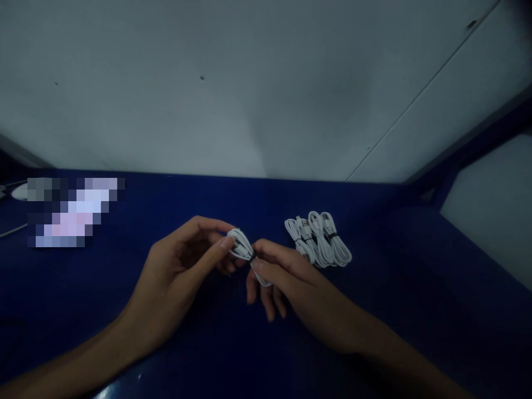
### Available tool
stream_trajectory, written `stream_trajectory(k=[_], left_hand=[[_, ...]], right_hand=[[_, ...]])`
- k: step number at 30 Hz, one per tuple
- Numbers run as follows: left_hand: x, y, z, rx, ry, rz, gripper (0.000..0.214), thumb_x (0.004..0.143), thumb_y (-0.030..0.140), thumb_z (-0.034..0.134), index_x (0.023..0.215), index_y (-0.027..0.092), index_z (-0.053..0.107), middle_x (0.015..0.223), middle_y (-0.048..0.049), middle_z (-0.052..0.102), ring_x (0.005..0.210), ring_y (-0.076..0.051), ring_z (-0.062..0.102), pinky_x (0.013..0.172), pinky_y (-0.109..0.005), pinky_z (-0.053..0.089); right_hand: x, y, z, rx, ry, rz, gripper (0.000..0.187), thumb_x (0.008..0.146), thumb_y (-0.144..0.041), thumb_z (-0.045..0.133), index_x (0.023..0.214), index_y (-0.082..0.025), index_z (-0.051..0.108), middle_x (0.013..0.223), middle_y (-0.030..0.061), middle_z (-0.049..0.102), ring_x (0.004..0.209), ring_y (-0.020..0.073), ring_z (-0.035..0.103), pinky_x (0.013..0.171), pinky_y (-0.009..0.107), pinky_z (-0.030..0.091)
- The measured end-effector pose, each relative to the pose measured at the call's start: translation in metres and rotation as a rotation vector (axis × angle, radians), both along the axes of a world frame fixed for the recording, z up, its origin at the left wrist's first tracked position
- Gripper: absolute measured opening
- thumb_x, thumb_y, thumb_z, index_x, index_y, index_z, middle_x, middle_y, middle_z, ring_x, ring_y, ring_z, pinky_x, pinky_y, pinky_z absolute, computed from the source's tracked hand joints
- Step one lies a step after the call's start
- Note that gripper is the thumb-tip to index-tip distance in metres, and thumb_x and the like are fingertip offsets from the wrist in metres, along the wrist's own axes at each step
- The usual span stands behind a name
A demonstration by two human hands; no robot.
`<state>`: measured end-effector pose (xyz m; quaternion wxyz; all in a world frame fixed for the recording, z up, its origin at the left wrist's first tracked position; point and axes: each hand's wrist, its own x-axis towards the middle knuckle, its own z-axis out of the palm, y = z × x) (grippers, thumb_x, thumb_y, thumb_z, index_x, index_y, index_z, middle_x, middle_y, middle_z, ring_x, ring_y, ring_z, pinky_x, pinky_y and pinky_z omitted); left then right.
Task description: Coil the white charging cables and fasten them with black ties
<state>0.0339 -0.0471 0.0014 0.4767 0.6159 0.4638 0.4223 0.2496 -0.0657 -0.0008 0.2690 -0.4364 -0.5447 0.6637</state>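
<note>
Over the middle of a dark blue table (208,343), both hands hold one coiled white cable (242,246) with a dark tie round its middle. My left hand (183,266) grips the coil's upper loop between thumb and fingers. My right hand (282,274) pinches the coil at the dark tie, its lower fingers hanging loose beneath. The lower loop is partly hidden behind my right fingers.
A pile of three similar tied white cable coils (319,238) lies on the table just right of my hands. A blurred-out patch (75,213) sits at the far left beside a thin cable (12,230). A pale wall (249,83) rises behind the table.
</note>
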Motion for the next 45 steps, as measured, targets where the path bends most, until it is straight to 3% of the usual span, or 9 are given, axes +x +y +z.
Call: stream_trajectory(k=[8, 17, 45], left_hand=[[0.0011, -0.0004, 0.0011, -0.034, 0.025, -0.009, 0.017, 0.099, 0.042, 0.082, 0.103, 0.025, 0.079, 0.082, 0.0014, 0.081, 0.076, -0.016, 0.076, 0.072, -0.024, 0.059], [0.0008, 0.0006, 0.0000, -0.052, 0.051, 0.003, 0.020, 0.098, 0.044, 0.082, 0.100, 0.025, 0.079, 0.080, 0.0006, 0.079, 0.075, -0.017, 0.073, 0.071, -0.027, 0.057], [-0.0020, 0.0012, -0.0036, -0.074, 0.027, -0.014, 0.020, 0.098, 0.043, 0.083, 0.099, 0.024, 0.077, 0.082, 0.0020, 0.081, 0.076, -0.013, 0.074, 0.071, -0.021, 0.056]], right_hand=[[0.0001, -0.0017, 0.0053, -0.024, 0.003, 0.037, 0.029, 0.116, -0.047, 0.049, 0.112, -0.023, 0.065, 0.087, -0.0025, 0.068, 0.069, 0.0117, 0.059, 0.065, 0.027, 0.047], [-0.0014, -0.0004, 0.0044, -0.021, 0.016, 0.053, 0.025, 0.117, -0.040, 0.048, 0.107, -0.022, 0.063, 0.084, -0.0022, 0.067, 0.067, 0.0112, 0.060, 0.063, 0.026, 0.047], [-0.0021, 0.0016, -0.0026, -0.009, 0.047, 0.100, 0.010, 0.113, -0.028, 0.056, 0.107, -0.021, 0.060, 0.081, -0.0040, 0.065, 0.065, 0.0096, 0.060, 0.062, 0.023, 0.048]])
